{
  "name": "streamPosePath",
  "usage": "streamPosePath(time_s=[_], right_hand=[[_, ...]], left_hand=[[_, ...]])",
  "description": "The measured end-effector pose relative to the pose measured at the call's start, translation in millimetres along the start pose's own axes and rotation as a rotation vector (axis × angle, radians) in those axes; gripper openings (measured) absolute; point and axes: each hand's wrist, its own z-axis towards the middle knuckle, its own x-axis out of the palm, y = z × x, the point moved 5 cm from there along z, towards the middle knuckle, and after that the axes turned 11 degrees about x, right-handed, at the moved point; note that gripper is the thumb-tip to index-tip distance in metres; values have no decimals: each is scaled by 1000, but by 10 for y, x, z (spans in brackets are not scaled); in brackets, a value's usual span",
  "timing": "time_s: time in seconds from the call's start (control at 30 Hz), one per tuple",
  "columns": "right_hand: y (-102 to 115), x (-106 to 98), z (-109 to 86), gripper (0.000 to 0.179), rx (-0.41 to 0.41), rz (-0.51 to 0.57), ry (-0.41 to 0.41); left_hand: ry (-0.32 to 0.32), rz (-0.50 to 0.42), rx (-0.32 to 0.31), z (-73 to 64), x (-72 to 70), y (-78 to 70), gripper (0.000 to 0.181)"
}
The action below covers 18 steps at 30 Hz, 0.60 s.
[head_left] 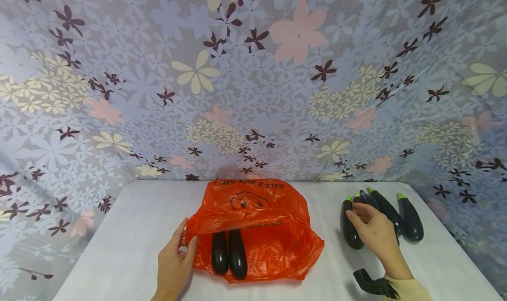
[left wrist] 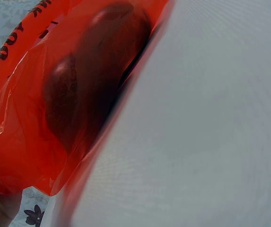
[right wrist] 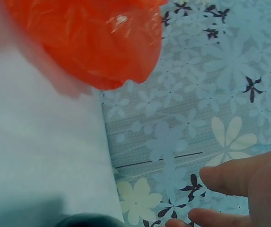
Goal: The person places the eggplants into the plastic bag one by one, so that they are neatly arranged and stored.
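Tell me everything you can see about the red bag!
The bag is red, thin, shiny and partly see-through, so it looks like plastic. It lies crinkled on the white table, its mouth open toward the near side. Black print shows a cartoon face and, upside down, HAVE A NICE DAY. Two eggplants lie inside, and the left hand holds its left edge.

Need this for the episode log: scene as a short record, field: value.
left_hand: left hand grips left edge of red plastic bag
right_hand: right hand over loose eggplants, fingers extended
bag: on white table, mouth open, print includes "HAVE A NICE DAY"
in_bag: two eggplants visible, side by side
outside: at least four eggplants, right of bag; some partly hidden by hand
backdrop: floral covering
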Motion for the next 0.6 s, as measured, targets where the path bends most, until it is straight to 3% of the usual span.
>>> streamPosePath(time_s=[0.2,0.6], right_hand=[[-33,27,33,55,4,-83,-12],[-31,81,5,53,17,-136,-37]], left_hand=[[-11,-11,8,3,-3,-2,57],[27,2,-39,8,1,-8,56]])
